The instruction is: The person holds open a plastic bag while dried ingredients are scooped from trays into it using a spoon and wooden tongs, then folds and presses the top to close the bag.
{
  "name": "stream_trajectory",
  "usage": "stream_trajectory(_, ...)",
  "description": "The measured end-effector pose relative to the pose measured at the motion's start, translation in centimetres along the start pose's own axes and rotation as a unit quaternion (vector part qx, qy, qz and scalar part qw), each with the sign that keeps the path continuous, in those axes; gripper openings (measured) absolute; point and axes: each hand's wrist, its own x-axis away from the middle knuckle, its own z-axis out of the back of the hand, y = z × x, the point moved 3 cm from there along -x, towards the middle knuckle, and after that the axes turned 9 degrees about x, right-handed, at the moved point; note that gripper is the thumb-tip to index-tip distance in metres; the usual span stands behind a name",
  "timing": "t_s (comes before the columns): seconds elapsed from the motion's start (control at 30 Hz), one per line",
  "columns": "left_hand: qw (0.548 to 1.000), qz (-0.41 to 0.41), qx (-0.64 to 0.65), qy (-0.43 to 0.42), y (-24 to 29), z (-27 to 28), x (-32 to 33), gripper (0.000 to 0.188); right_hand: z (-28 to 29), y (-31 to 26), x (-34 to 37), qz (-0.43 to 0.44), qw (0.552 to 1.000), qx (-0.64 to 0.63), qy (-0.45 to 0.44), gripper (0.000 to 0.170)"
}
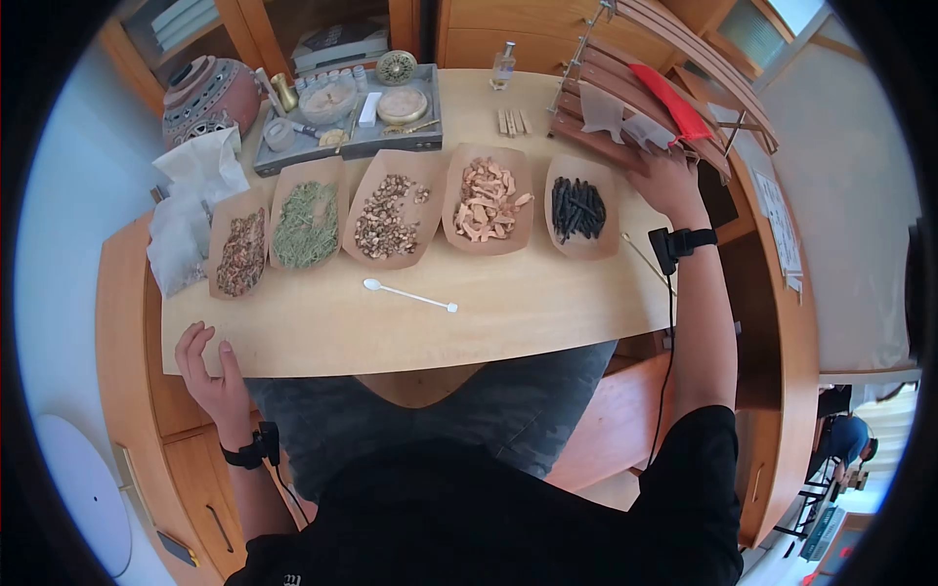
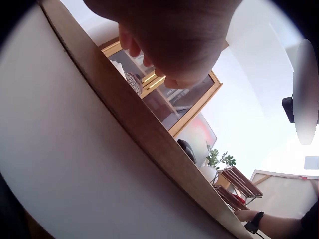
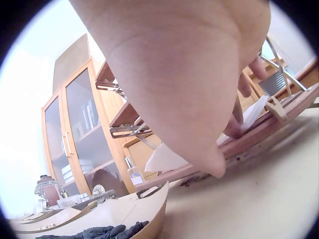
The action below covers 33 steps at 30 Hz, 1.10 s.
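Observation:
My right hand (image 1: 669, 184) reaches into the wooden folding rack (image 1: 625, 93) at the back right. In the right wrist view its fingers (image 3: 234, 127) are at a white cloth-like piece (image 3: 256, 114) on the lowest shelf; I cannot tell whether they grip it. Beside the hand in the head view lie white pouches (image 1: 603, 112) and a red cloth (image 1: 674, 103). My left hand (image 1: 217, 386) is held at the table's front left edge, fingers loosely bent, nothing in it. The paper tray (image 1: 613, 230) of dark sticks (image 1: 578, 207) is nearest my right hand.
More paper trays hold brown bits (image 1: 241, 254), green herb (image 1: 306, 225), small pieces (image 1: 386, 220) and pale slices (image 1: 487, 200). A white spoon (image 1: 410, 296) lies in front. Behind are a grey tray (image 1: 347, 154), wooden clips (image 1: 513, 122) and a glass bottle (image 1: 503, 68); clear bags (image 1: 181, 244) lie left.

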Motion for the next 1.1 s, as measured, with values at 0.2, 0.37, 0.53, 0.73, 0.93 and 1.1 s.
stream_trajectory(0.2, 1.000, -0.003, 0.018, 0.013, 1.4, 0.6, 0.1, 0.028, 1.8, -0.8, 3.1, 0.000, 1.000, -0.001, 0.030, 0.071)
stream_trajectory(0.37, 0.976, -0.039, 0.207, 0.057, 6.1, -1.1, -0.6, 0.033, 7.1, -3.8, 12.0, 0.055, 0.978, -0.032, 0.200, 0.058)
stream_trajectory(0.53, 0.914, -0.113, 0.219, -0.323, 15.3, -6.3, -5.1, 0.062, 13.6, -8.7, 20.0, 0.148, 0.959, -0.101, 0.220, 0.056)
stream_trajectory(0.73, 0.704, 0.252, 0.570, -0.340, 22.8, -15.0, -5.0, 0.055, 16.6, -14.1, 24.2, 0.253, 0.919, -0.111, 0.280, 0.046)
stream_trajectory(0.93, 0.506, 0.376, 0.699, -0.339, 20.1, -18.1, -1.3, 0.040, 17.0, -14.7, 24.1, 0.318, 0.849, -0.329, 0.265, 0.047)
stream_trajectory(1.1, 0.468, 0.383, 0.724, -0.332, 18.4, -17.1, 0.0, 0.038, 17.1, -16.7, 22.3, 0.165, 0.756, -0.620, 0.125, 0.039)
